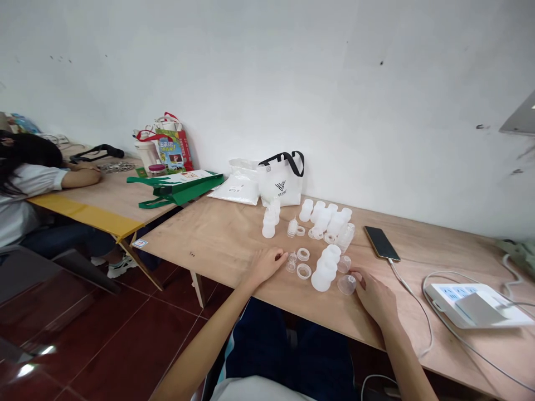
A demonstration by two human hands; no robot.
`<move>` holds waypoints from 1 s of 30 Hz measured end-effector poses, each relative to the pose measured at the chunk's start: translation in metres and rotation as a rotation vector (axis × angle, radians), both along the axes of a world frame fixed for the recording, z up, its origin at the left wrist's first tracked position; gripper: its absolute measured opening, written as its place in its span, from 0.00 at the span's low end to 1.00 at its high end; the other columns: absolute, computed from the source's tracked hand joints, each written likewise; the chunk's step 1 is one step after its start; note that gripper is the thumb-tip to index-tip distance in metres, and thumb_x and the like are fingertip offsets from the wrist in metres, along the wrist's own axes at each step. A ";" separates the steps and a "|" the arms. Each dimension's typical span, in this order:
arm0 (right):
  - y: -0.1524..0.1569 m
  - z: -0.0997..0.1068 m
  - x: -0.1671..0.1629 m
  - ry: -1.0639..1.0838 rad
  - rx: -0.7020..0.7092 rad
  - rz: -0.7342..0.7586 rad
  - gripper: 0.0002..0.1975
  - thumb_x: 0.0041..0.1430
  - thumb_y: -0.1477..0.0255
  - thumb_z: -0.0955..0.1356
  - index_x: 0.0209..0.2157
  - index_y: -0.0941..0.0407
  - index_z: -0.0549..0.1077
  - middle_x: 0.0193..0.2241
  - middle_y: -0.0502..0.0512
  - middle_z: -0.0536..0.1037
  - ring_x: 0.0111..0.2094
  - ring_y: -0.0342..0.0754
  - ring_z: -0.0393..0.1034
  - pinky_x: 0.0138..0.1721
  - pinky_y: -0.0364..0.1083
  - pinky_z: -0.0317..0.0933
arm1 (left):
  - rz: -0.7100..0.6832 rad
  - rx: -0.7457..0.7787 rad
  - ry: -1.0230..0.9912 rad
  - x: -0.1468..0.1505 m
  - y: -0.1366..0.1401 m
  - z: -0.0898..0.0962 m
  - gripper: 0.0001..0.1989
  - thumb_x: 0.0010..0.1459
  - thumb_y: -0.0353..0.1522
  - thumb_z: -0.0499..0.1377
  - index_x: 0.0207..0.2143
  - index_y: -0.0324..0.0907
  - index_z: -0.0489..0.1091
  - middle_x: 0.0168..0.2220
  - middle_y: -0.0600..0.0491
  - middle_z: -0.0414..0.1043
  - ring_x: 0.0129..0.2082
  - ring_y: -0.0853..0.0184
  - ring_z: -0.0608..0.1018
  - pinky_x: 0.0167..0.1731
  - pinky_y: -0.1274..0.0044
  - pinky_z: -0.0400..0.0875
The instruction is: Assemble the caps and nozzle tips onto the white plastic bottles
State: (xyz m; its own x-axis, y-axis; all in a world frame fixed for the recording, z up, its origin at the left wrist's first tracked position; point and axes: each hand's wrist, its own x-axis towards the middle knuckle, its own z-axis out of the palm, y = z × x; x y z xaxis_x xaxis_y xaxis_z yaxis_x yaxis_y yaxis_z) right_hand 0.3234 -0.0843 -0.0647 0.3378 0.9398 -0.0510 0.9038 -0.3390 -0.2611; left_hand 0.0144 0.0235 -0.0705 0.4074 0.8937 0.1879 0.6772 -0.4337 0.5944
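My left hand (267, 264) rests on the wood table with its fingers loosely stretched out, holding nothing. Its fingertips are beside small clear nipple-like pieces (291, 262). Two white rings, a nearer ring (304, 272) and a farther ring (303, 254), lie to their right. A frosted white ribbed bottle body (325, 269) stands between my hands, with another of the same kind behind it. My right hand (374, 292) lies on the table, fingers apart and slightly bent, by a clear dome cap (346, 284); whether it touches the cap is unclear. Another clear cap (344, 264) sits behind.
Several more frosted bottle bodies (320, 214) and rings stand farther back. A white bag (281, 181) and a plastic packet (238, 186) lean by the wall. A phone (382, 243) on a cable and a power strip (476, 305) lie right. A person (31, 184) leans on the left table.
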 end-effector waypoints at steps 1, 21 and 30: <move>0.000 0.000 0.000 0.001 0.001 0.003 0.21 0.70 0.64 0.57 0.57 0.46 0.72 0.45 0.55 0.83 0.47 0.57 0.76 0.41 0.50 0.61 | 0.005 -0.008 -0.008 0.000 0.000 0.001 0.22 0.68 0.44 0.51 0.23 0.41 0.59 0.25 0.56 0.65 0.26 0.69 0.65 0.29 0.74 0.50; 0.001 -0.003 0.000 0.099 0.120 -0.004 0.21 0.70 0.60 0.55 0.55 0.48 0.71 0.43 0.55 0.82 0.44 0.57 0.76 0.39 0.49 0.61 | -0.356 -0.007 0.058 0.003 -0.020 0.013 0.23 0.60 0.49 0.64 0.56 0.55 0.69 0.56 0.52 0.68 0.44 0.60 0.76 0.43 0.72 0.66; -0.017 0.014 -0.023 0.395 0.951 -0.139 0.23 0.67 0.51 0.61 0.43 0.56 0.72 0.25 0.51 0.70 0.25 0.47 0.63 0.30 0.45 0.60 | -0.353 0.058 0.049 0.012 -0.018 0.005 0.13 0.65 0.44 0.60 0.49 0.55 0.77 0.50 0.55 0.72 0.38 0.65 0.77 0.36 0.76 0.64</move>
